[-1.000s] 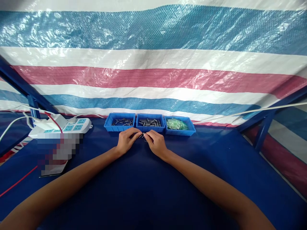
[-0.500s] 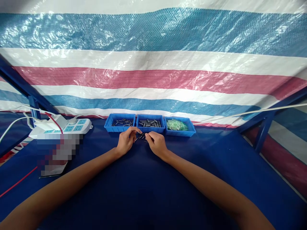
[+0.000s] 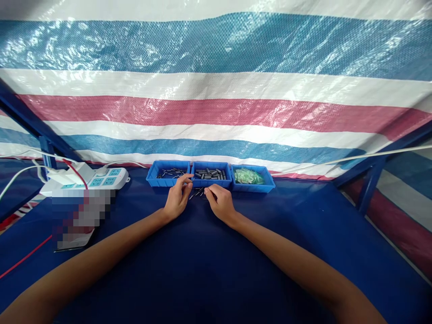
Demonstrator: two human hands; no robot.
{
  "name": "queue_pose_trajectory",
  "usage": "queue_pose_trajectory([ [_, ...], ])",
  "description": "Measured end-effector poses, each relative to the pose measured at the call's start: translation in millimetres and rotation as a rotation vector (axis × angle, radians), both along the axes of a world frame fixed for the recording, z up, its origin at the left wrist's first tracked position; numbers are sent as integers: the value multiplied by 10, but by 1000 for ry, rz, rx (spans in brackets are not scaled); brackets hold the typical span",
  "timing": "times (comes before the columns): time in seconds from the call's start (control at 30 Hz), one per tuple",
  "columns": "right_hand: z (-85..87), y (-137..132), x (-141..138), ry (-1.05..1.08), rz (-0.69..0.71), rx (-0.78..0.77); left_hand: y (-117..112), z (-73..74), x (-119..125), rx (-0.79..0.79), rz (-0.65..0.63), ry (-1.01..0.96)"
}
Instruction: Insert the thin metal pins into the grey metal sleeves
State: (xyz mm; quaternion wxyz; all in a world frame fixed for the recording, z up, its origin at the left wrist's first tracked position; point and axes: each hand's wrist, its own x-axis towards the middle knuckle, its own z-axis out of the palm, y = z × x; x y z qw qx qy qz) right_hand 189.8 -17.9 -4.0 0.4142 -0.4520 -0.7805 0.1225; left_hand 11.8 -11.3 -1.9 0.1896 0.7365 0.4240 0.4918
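Note:
Before the middle bin, my left hand (image 3: pixel 177 198) has its index finger stretched forward and its thumb apart, with nothing visible in it. To its right, my right hand (image 3: pixel 221 203) is closed, thumb against curled fingers; whatever it may grip is hidden. Several thin dark metal rods (image 3: pixel 196 193) lie on the blue tabletop (image 3: pixel 209 261) between the two hands. Behind my left hand stands a blue bin (image 3: pixel 165 182) of similar thin rods. The middle blue bin (image 3: pixel 219 183) contains short grey cylinders (image 3: pixel 211 173).
A right-hand blue bin (image 3: pixel 254 186) contains crumpled greenish clear plastic (image 3: pixel 249 176). At left are a white power strip (image 3: pixel 118 180) with plugs, a red cable (image 3: pixel 27 256) and a partly blurred dark flat object (image 3: pixel 81 240). Striped sheeting (image 3: pixel 216 85) hangs behind, between blue frame bars (image 3: pixel 371 186).
My left hand has drawn slightly back from the rods, and its fingers have parted from a pinch. My right hand has barely moved.

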Motion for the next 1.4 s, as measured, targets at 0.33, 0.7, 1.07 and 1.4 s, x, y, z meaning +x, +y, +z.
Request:
queue_pose_trajectory([
  [0.33,-2,-11,9,72,33,3,1,13,-3,-1,31,45],
  [0.7,-10,-11,6,159,70,39,27,25,-20,99,-79,138],
  [1.07,-12,-11,15,171,120,65,61,-118,-13,24,-78,55],
  [1.4,19,-8,12,264,81,69,20,-15,4,59,-3,97],
])
